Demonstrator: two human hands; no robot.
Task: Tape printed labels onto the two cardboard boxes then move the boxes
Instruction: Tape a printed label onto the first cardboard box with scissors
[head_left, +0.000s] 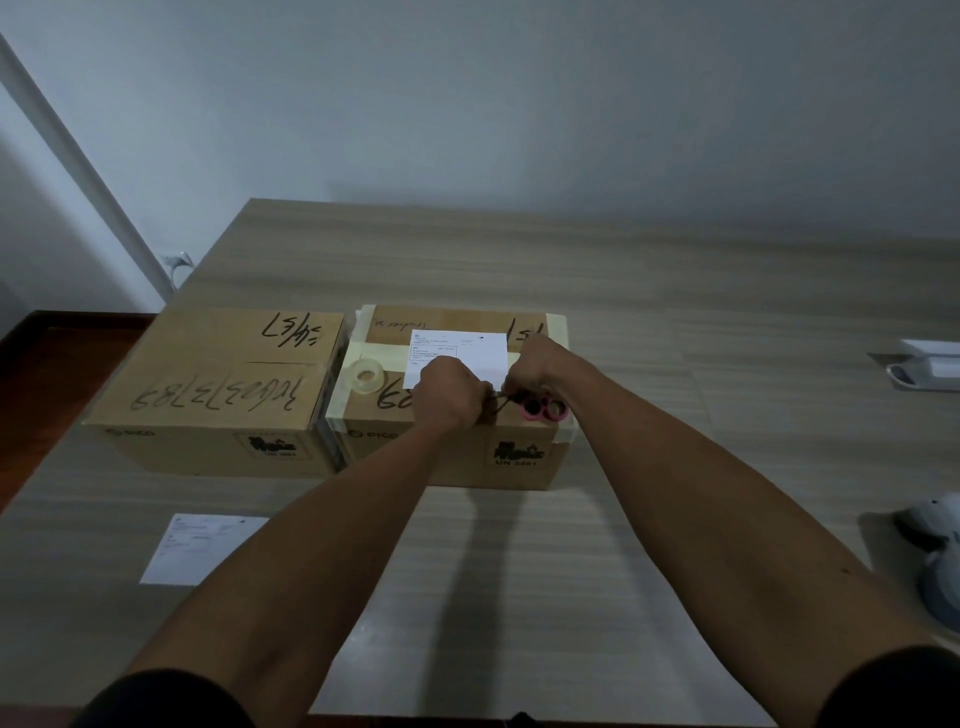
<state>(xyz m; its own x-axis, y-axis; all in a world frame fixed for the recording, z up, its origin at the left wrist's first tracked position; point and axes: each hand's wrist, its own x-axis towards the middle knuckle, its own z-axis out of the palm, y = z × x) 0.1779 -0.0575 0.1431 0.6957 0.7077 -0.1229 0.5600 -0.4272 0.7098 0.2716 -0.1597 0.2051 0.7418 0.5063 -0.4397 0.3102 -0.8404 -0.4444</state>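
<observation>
Here, two brown cardboard boxes stood side by side, touching, on a pale wood-grain surface (675, 312). The right-hand brown cardboard box (519, 457) carried a white printed paper label (460, 351) on its lid, beside a clear roll of sticky tape (365, 375). Both hands met at the label's near edge: the left hand (451, 392) was closed, pinching what seemed a strip of tape, while the right hand (535, 364) was curled around pink-handled scissors (540, 409) — the tape itself was too small to make out. The step looked like cutting tape to fix this first label. Next, the strip would need pressing flat across the paper's edge. The left-hand brown cardboard box (218, 379) bore no label; a second white printed sheet (200, 548) lay on the surface nearer the person. Both boxes were shut, so their contents stayed hidden.
</observation>
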